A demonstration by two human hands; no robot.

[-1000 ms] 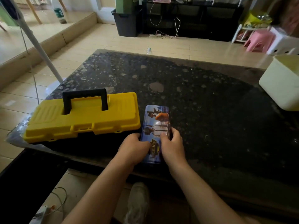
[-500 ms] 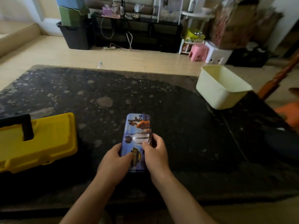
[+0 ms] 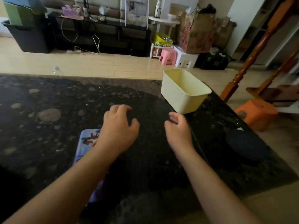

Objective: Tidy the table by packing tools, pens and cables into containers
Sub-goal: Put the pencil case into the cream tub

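A blue printed pencil case point(image 3: 86, 141) lies flat on the dark speckled table point(image 3: 64, 113), partly hidden under my left forearm. My left hand point(image 3: 119, 126) hovers above the table to the right of the case, fingers loosely curled, holding nothing. My right hand point(image 3: 178, 126) is further right, also empty with relaxed fingers, just short of a pale yellow plastic bin point(image 3: 182, 97). The bin stands open at the table's far right corner and looks empty inside.
A dark round object point(image 3: 246, 146) lies on the table's right side. An orange stool point(image 3: 257, 112) and a wooden banister post point(image 3: 252, 50) stand off the right edge. Beyond the far edge are a pink stool point(image 3: 167, 56) and a black TV stand point(image 3: 103, 36).
Both hands have let go of the pencil case and moved right, toward the yellow bin. The view has swung right, so the yellow toolbox is out of frame.
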